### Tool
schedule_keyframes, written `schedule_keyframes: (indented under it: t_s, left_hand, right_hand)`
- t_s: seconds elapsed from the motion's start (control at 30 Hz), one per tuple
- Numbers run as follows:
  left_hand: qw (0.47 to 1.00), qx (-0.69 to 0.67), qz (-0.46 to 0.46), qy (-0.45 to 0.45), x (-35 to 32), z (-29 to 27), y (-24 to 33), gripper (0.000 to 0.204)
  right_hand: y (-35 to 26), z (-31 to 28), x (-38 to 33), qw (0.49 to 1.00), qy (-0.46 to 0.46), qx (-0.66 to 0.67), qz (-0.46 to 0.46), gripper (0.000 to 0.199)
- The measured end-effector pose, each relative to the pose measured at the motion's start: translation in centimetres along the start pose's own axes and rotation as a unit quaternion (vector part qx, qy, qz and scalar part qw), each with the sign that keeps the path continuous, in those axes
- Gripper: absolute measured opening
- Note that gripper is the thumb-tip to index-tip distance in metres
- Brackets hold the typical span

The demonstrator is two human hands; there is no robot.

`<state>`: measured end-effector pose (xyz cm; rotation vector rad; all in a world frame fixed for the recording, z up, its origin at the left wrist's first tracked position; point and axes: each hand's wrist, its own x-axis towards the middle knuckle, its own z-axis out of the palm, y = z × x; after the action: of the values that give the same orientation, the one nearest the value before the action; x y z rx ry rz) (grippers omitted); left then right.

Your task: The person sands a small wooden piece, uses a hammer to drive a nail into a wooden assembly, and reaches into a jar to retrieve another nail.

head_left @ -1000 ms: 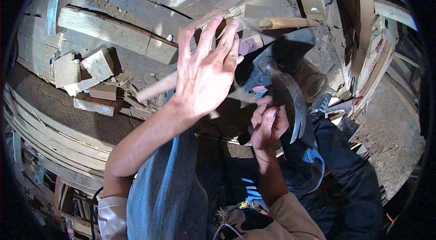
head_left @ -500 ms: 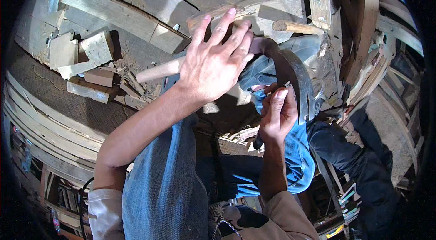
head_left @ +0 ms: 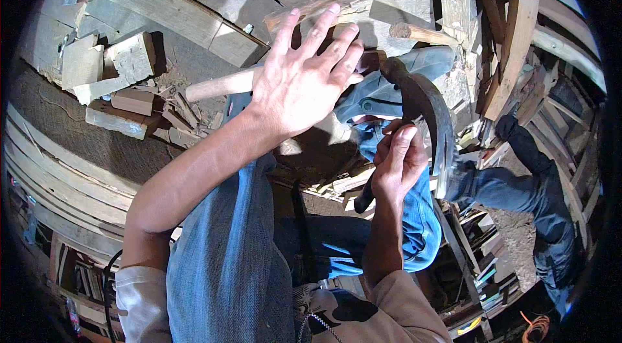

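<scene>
Hammer (head_left: 427, 106) as landmark. Head dark, slightly curved, claw end hanging toward the wearer; dark grip end showing under the right hand (head_left: 398, 165).

Crowded ground. Just beyond the hammer, a big wooden block (head_left: 402, 2); before it a short round stick (head_left: 424, 34), near the hammer. A grey shoe (head_left: 382, 100) lies behind and partly under the hammer in this view, hiding some of the ground there. Well left of the hammer: a long squared beam (head_left: 155, 9), then a heap of small offcuts (head_left: 133, 103) among chips. Farther left and nearer the wearer, long pale slats (head_left: 78, 184). Right of the hammer, an upright-looking plank (head_left: 515, 51), loose scrap, and another person's dark-trousered leg (head_left: 518, 189). Wearer's jeans (head_left: 227, 265) take up the space nearer than the hammer, to its left.

Pale wooden rod (head_left: 220, 85) left of the hammer, running under the left hand (head_left: 298, 83). Purplish-brown end piece (head_left: 371, 61) shows past that hand, right at the hammer's face; contact unclear, likewise whether rod and piece are one.

Left hand: forearm slanting up from the lower left, palm down, fingers spread and lightly arched; pressure on the rod hidden. Right hand: nearer than the hammer's head, forearm almost upright in view, fingers curled round the grip, thumb pressed over.
</scene>
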<state>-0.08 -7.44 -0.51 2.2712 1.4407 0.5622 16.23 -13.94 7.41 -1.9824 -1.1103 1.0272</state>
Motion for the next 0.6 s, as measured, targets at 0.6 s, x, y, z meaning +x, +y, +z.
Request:
schedule_keyframes:
  t_s: [0.6]
  left_hand:
    - [0.999, 0.025, 0.028, -0.032, 0.6, 0.2, -0.2, 0.031]
  right_hand:
    - [-1.6, -0.2, 0.3, 0.999, -0.034, -0.035, -0.008, 0.041]
